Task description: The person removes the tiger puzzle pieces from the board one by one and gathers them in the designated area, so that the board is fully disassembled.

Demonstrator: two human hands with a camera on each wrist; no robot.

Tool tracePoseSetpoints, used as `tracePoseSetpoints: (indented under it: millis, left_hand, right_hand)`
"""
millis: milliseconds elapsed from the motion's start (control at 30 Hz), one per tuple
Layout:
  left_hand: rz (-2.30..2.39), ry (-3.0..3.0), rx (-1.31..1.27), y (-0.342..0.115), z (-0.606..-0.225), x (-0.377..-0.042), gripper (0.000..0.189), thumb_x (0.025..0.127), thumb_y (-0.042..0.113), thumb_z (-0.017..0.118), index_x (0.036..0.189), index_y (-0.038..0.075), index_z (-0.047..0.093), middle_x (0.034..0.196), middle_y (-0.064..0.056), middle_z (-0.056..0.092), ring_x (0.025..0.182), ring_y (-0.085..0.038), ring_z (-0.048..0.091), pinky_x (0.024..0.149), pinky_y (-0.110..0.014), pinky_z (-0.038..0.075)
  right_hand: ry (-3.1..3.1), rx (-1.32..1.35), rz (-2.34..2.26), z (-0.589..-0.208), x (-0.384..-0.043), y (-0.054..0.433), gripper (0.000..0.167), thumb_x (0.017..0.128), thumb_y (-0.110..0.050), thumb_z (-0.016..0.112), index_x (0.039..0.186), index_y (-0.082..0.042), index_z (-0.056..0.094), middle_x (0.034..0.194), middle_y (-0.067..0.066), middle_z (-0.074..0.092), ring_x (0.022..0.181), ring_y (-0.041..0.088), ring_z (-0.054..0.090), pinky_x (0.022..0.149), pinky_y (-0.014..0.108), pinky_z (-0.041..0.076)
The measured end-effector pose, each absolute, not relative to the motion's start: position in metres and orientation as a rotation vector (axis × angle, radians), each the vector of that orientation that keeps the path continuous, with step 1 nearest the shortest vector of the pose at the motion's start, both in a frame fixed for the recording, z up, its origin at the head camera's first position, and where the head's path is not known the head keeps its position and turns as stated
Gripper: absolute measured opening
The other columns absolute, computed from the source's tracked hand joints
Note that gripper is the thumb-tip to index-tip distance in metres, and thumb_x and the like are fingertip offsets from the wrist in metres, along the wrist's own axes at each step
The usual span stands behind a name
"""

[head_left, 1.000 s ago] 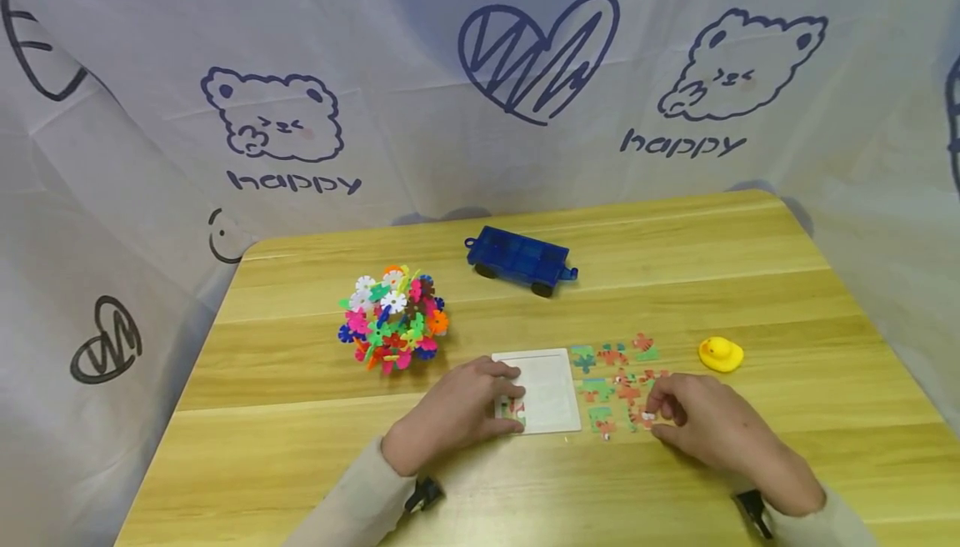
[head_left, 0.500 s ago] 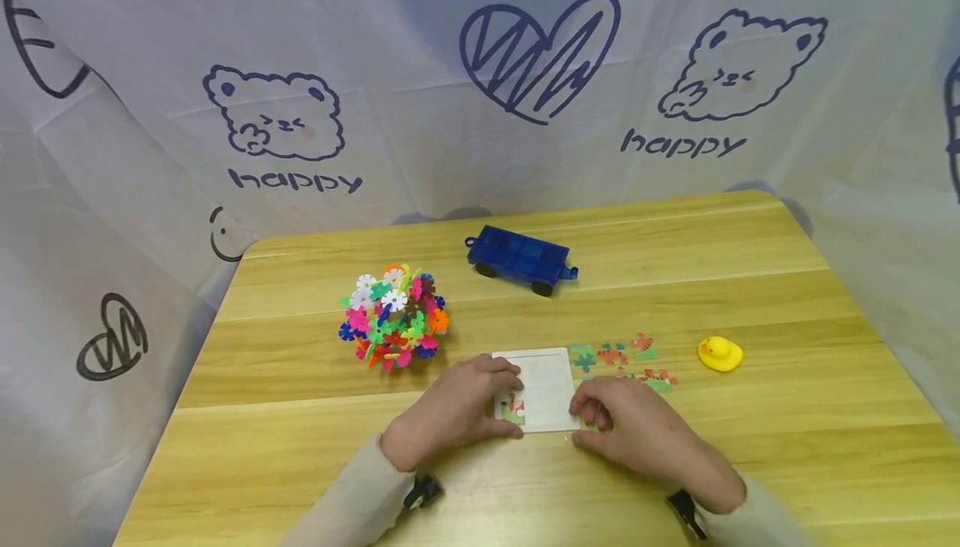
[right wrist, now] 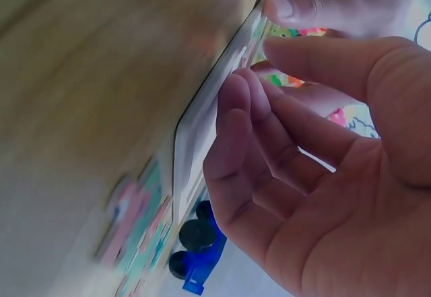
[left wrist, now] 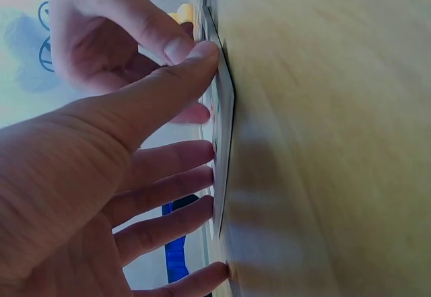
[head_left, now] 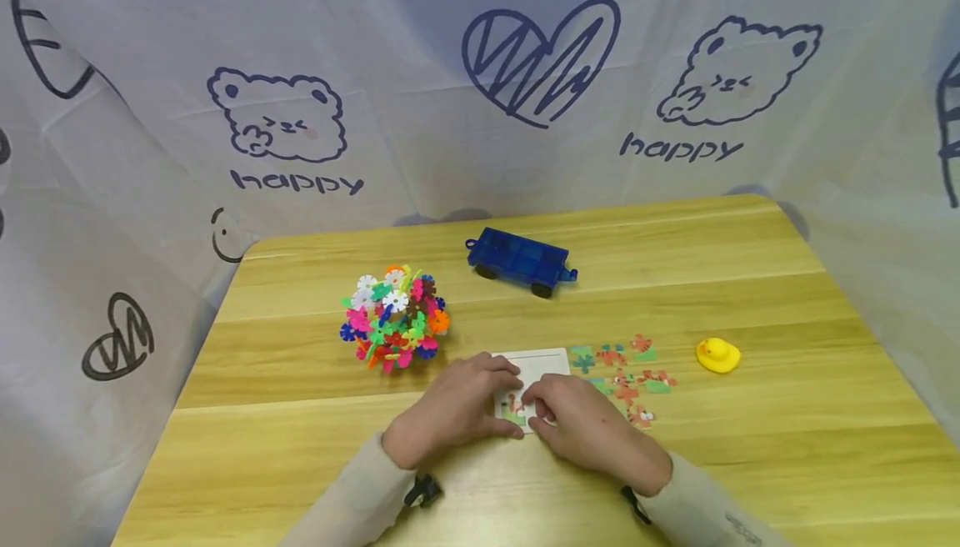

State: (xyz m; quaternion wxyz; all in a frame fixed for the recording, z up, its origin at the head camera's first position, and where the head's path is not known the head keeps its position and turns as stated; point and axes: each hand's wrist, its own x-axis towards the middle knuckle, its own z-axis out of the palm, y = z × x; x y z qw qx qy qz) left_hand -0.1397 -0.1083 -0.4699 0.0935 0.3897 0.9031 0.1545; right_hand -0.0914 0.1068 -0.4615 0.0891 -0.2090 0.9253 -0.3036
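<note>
A white square puzzle tray (head_left: 551, 357) lies on the table with a red-and-green puzzle piece (head_left: 512, 410) in its near left corner. My left hand (head_left: 457, 405) rests on the tray's left side; in the left wrist view its fingers are straight, their tips along the tray, and the thumb touches the near edge. Over the near middle of the tray, my right hand (head_left: 592, 430) has its thumb and curled fingers brought together in a pinch beside that piece. Its fingers hide the piece between them. Several loose puzzle pieces (head_left: 626, 388) lie right of the tray.
A ball of colourful plastic flower shapes (head_left: 393, 318) stands left of the tray. Farther back is a blue toy wagon (head_left: 519, 260), and a yellow rubber duck (head_left: 717, 355) sits at the right. A printed cloth (head_left: 420, 72) hangs behind the table.
My right hand has travelled left from the loose pieces to the tray, and the eyed piece at lower right shows again. My left hand has stayed on the tray.
</note>
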Motion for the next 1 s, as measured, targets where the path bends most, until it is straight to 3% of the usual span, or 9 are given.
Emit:
tracePoseSetpoints:
  millis: [233, 500, 667, 1000]
  left_hand:
    - [0.466, 2.686, 1.155, -0.108, -0.470, -0.139, 0.055, 0.084, 0.050, 0.094, 0.127, 0.017, 0.082, 0.138, 0.000, 0.075, 0.124, -0.020, 0.069, 0.099, -0.040, 0.060]
    - [0.461, 2.697, 1.154, -0.107, -0.470, -0.140, 0.053, 0.082, 0.051, 0.095, 0.121, 0.017, 0.083, 0.136, 0.001, 0.076, 0.122, -0.019, 0.069, 0.096, -0.039, 0.061]
    - [0.467, 2.701, 1.139, -0.106, -0.470, -0.140, 0.053, 0.082, 0.051, 0.095, 0.121, 0.016, 0.083, 0.135, 0.001, 0.077, 0.122, -0.019, 0.069, 0.096, -0.039, 0.061]
    - [0.450, 2.695, 1.112, -0.106, -0.468, -0.139, 0.057, 0.083, 0.053, 0.093, 0.125, 0.016, 0.082, 0.138, 0.001, 0.075, 0.125, -0.020, 0.069, 0.099, -0.040, 0.061]
  right_hand:
    - [2.744, -0.624, -0.941, -0.468, -0.096, 0.100, 0.017, 0.088, -0.010, 0.088, 0.102, -0.006, 0.078, 0.084, -0.003, 0.064, 0.076, 0.007, 0.054, 0.067, 0.023, 0.047]
    - [2.720, -0.636, -1.088, -0.510, -0.107, 0.105, 0.025, 0.087, -0.012, 0.088, 0.100, -0.013, 0.067, 0.084, -0.008, 0.058, 0.075, 0.003, 0.050, 0.065, 0.021, 0.045]
    - [2.610, -0.557, -1.198, -0.479, -0.101, 0.101, 0.021, 0.090, -0.004, 0.086, 0.095, -0.012, 0.067, 0.081, -0.004, 0.066, 0.073, 0.004, 0.058, 0.064, 0.020, 0.052]
    - [2.570, -0.501, -1.240, -0.460, -0.102, 0.111, 0.010, 0.100, -0.006, 0.077, 0.097, -0.014, 0.071, 0.083, -0.006, 0.071, 0.075, 0.000, 0.062, 0.070, 0.019, 0.055]
